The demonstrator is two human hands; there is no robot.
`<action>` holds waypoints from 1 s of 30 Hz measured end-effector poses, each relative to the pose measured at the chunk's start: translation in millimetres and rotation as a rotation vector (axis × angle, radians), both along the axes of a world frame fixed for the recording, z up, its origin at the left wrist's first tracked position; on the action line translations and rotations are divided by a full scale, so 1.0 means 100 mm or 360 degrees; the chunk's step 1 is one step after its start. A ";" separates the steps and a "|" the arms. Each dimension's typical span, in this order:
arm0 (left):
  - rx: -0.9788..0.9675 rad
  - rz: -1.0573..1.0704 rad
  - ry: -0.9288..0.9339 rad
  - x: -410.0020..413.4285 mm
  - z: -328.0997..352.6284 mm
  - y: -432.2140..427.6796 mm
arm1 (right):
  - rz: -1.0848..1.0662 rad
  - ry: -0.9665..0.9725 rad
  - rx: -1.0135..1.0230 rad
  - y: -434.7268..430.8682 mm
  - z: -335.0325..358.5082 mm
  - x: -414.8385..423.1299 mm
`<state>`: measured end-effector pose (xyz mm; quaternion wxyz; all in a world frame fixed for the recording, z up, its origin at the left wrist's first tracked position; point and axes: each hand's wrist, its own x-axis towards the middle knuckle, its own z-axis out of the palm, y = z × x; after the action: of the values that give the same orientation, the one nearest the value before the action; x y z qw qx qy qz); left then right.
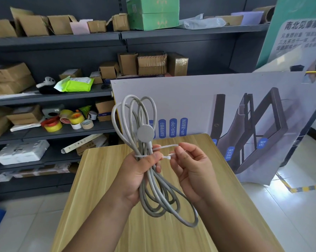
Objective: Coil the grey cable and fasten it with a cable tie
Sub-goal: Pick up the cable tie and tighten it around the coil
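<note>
The grey cable (154, 192) is gathered into long loops that I hold upright above the wooden table (99, 188). A round grey disc (145, 133) on the cable sits just above my grip. My left hand (137, 177) is closed around the middle of the bundle. A white cable tie (164, 157) wraps around the bundle at my left fingers, its head to the right of the cable. My right hand (191, 166) pinches the tie's free end between thumb and fingers, right beside the head.
Dark shelves on the left and behind hold cardboard boxes (10, 79), tape rolls (52, 124) and a green packet (77, 84). A large printed board (226, 106) leans against the table's far edge. White tiled floor lies on both sides.
</note>
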<state>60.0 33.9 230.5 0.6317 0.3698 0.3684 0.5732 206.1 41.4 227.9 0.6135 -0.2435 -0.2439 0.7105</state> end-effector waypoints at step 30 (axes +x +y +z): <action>0.0163 0.0626 0.0508 0.05 -0.05 0.07 | -0.0068 -0.0863 0.0204 0.01 0.00 -0.08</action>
<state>65.4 40.9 226.0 0.4223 0.4084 0.4987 0.6374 198.0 42.5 228.1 0.5548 -0.3907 -0.4384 0.5894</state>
